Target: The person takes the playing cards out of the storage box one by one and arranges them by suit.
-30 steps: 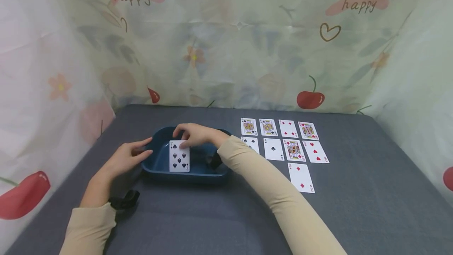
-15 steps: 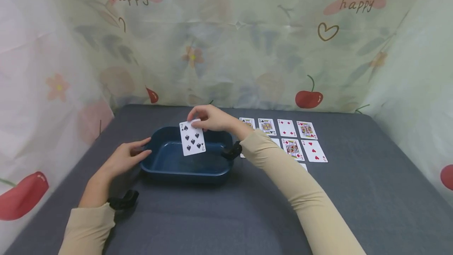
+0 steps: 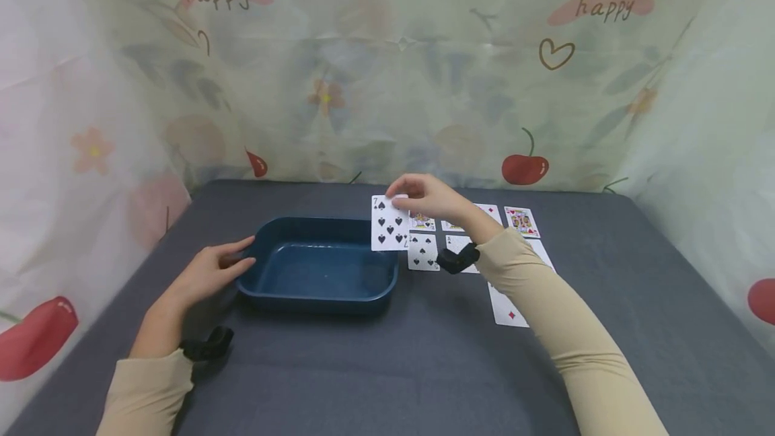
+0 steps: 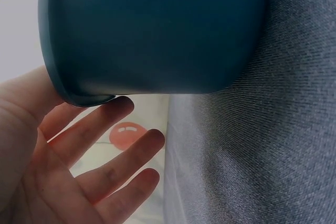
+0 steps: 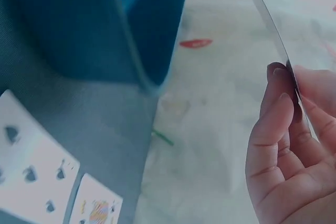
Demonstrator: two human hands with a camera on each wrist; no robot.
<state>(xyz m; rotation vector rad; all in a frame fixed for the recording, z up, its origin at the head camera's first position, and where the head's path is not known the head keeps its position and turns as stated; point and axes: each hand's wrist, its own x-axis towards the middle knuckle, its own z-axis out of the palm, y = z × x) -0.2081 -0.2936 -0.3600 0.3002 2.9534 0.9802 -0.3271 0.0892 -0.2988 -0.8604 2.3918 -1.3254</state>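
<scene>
My right hand pinches a seven of spades between thumb and fingers by its top edge. The card stands upright in the air near the blue tray's right end; the right wrist view shows it edge-on. Just right of it lies a five of spades on the cloth. Over at the other end, my left hand touches the rim of the blue tray. Its fingers are spread and fairly straight, and the left wrist view shows some fingertips apart from the tray wall.
Several face-up playing cards lie in rows on the right, partly hidden by my right forearm, among them a face card and a diamond card. The tray stands on a grey cloth. A patterned curtain closes off the back.
My right hand has lifted the seven of spades out of the tray and carried it right, to the tray's right end. My left hand has stayed at the rim.
</scene>
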